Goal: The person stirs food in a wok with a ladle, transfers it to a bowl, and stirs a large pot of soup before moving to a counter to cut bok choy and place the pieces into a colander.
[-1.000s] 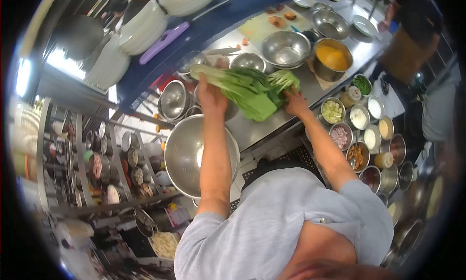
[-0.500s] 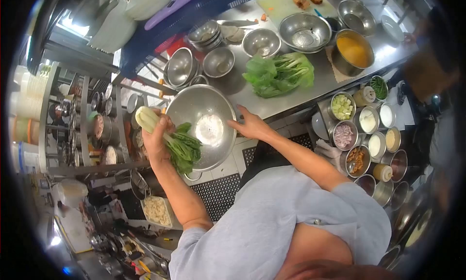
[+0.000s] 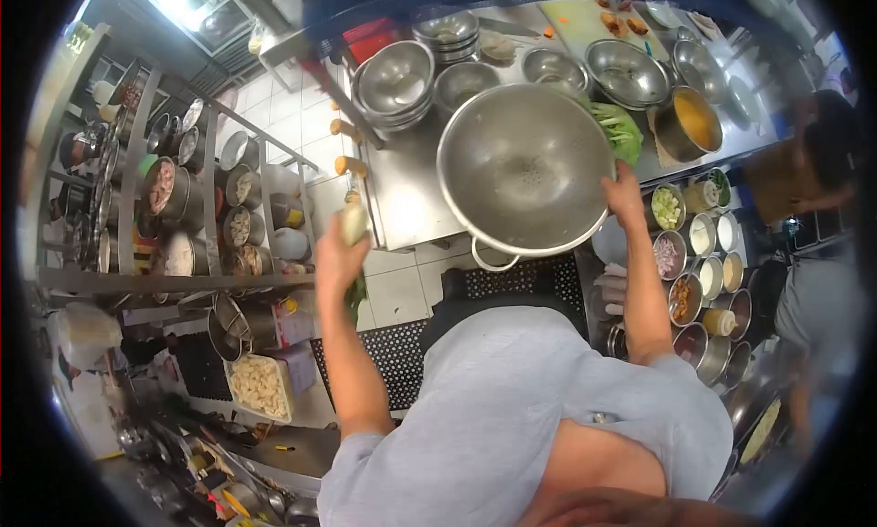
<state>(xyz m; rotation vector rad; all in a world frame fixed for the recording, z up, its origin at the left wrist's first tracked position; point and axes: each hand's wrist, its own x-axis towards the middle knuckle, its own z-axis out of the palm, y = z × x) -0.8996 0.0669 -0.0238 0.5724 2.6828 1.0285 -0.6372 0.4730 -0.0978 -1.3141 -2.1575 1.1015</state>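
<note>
At left of centre, the left forearm rises from the lower middle; its grip point(image 3: 340, 260), motion-blurred, closes round the leafy greens point(image 3: 354, 227), pale stalk end up the frame, leaves down, long axis roughly vertical. Right of centre, the right forearm rises nearly straight, its grip point(image 3: 625, 195) pinching the rim of the large colander point(image 3: 525, 175), whose mouth faces the camera and handle points down.
</note>
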